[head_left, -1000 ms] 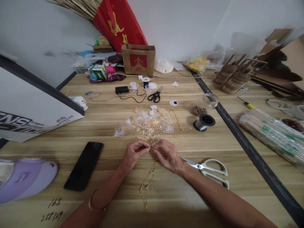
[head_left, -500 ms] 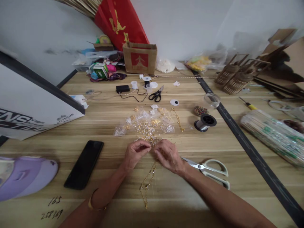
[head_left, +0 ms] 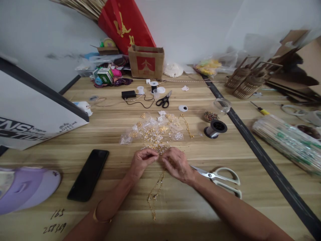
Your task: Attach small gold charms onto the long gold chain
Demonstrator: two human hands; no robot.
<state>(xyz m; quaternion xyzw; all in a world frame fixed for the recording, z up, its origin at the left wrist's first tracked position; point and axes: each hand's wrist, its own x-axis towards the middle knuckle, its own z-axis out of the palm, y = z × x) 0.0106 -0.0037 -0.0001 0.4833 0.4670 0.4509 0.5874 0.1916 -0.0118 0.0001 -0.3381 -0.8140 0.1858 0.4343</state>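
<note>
My left hand (head_left: 140,163) is closed in a pinch, thumb against forefinger, and whatever sits between the tips is too small to make out. Close beside it, my right hand (head_left: 177,164) has its fingers curled together. From beneath those fingers a thin gold beaded chain (head_left: 154,196) trails down over the wooden table. Just beyond the fingertips lies a heap of small gold and clear beads (head_left: 157,137), partly on small plastic bags. White-handled scissors (head_left: 215,177) rest near my right forearm, blades pointing toward the hand.
Left of my hands lies a black phone (head_left: 89,174). A spool of fine wire (head_left: 215,130) and a jar of mixed beads (head_left: 212,115) stand to the right. Another gold chain (head_left: 187,126) lies beyond the right hand, with black scissors (head_left: 164,99) farther back.
Both hands keep nearly the same pose and place. The whole view has shifted very slightly; nothing on the table has visibly moved.
</note>
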